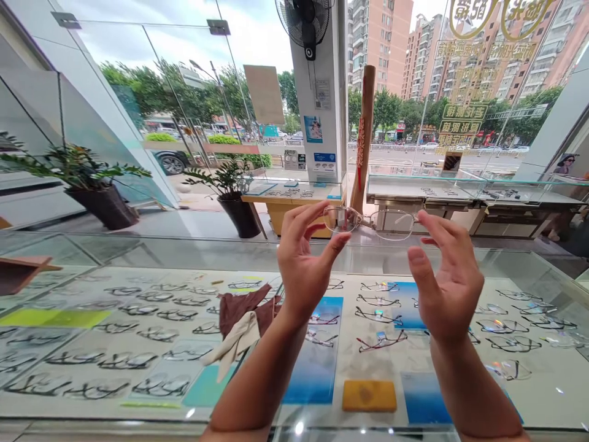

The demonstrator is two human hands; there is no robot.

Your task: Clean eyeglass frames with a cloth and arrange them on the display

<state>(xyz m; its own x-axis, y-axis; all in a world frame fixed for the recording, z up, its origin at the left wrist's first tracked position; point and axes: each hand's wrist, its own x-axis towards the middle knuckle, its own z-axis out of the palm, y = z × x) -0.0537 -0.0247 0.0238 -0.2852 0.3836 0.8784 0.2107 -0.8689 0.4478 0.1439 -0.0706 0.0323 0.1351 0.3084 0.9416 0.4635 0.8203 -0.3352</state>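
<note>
A pair of thin-rimmed eyeglasses (392, 224) is held up level above the glass counter, lenses facing me. My left hand (306, 261) grips its left end, fingers behind the rim and thumb below the lens. At the other end, the fingertips of my right hand (444, 276) hold the frame by the hinge, with the thumb apart from the rim. The temples are mostly hidden by my fingers. Below my left forearm, a brown cloth (237, 310) and a pale cloth (239, 337) lie bunched on the counter.
The glass display counter (322, 414) holds many rows of eyeglasses, blue sheets (317, 374) and a tan block (369, 396). Beyond it stand potted plants (242, 215), a wooden post (365, 129) and further display cases (460, 190) before large windows. A wall fan (306, 24) hangs on a pillar.
</note>
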